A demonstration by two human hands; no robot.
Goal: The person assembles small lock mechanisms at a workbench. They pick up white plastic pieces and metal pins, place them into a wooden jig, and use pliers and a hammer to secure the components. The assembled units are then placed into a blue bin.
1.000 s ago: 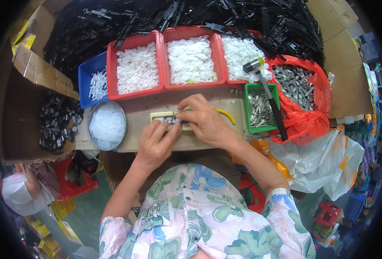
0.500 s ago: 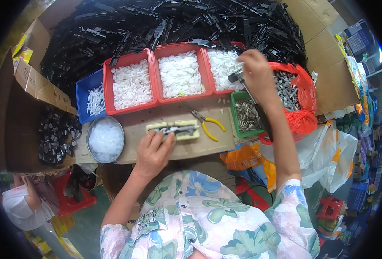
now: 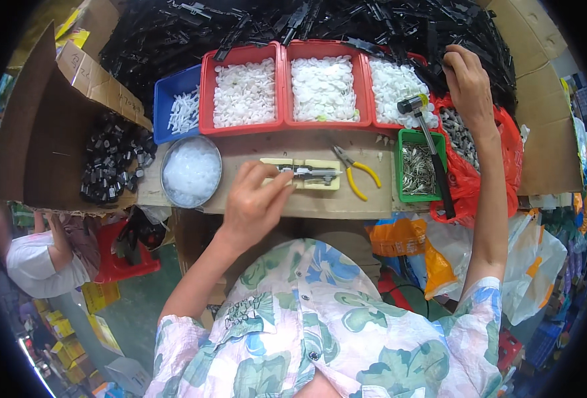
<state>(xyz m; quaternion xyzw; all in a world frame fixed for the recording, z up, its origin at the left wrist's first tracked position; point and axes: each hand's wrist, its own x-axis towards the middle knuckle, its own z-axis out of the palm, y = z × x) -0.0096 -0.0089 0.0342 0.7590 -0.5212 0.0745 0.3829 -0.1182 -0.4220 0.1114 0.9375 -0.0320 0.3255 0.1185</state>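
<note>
My left hand (image 3: 257,202) is closed at the left part of a pale yellow holding block (image 3: 316,184). Its thumb and fingertips pinch the end of a slim black and silver part (image 3: 316,173) lying in that block. Raised at the right, my right hand (image 3: 471,86) has its fingers curled together beside the heap of black parts (image 3: 399,30); whatever is in them cannot be made out. A hammer (image 3: 429,136) with a black handle leans across a green tray (image 3: 403,194) of small metal pieces. Pliers (image 3: 358,174) with yellow handles lie right of the block.
Red trays (image 3: 283,86) of small white pieces line the back, beside a blue tray (image 3: 164,132) of white pins. A round metal bowl (image 3: 166,189) holds translucent white stuff. A red plastic bag (image 3: 506,152) holds grey pieces. At far left, a person (image 3: 44,259) sits behind a cardboard box (image 3: 41,156).
My view has shifted, so the bench appears further right and higher. My right hand has moved right, off the hammer's head. My left hand stays at the block, its fingers slightly further left on it.
</note>
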